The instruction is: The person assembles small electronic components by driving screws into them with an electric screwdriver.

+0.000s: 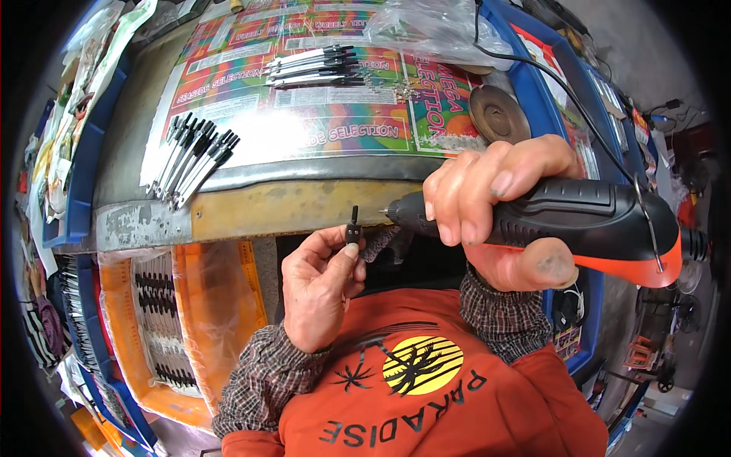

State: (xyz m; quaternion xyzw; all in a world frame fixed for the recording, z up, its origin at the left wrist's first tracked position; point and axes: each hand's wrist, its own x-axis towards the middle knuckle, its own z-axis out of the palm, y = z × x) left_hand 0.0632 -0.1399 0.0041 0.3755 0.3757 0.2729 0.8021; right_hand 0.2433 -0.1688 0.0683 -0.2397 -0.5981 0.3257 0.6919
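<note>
My left hand (320, 282) pinches a small black part (353, 231) between thumb and fingers, just off the table's front edge. A thin black pin stands up from it, and small round marks dot its face; whatever lies below is hidden by the hand. Wrapped round a black and orange electric screwdriver (563, 213) is my right hand (506, 198). The screwdriver lies nearly level, its bit (385, 212) pointing left towards the black part but apart from it. Its cord leads up from the back end.
On the printed sheet (304, 137) lie two bunches of slim black-and-white sticks, one left (194, 160), one farther back (316, 66). Tiny metal pieces (400, 87) are scattered near a round brown dish (499, 114). An orange lined crate (213, 305) with rows of similar pieces stands lower left.
</note>
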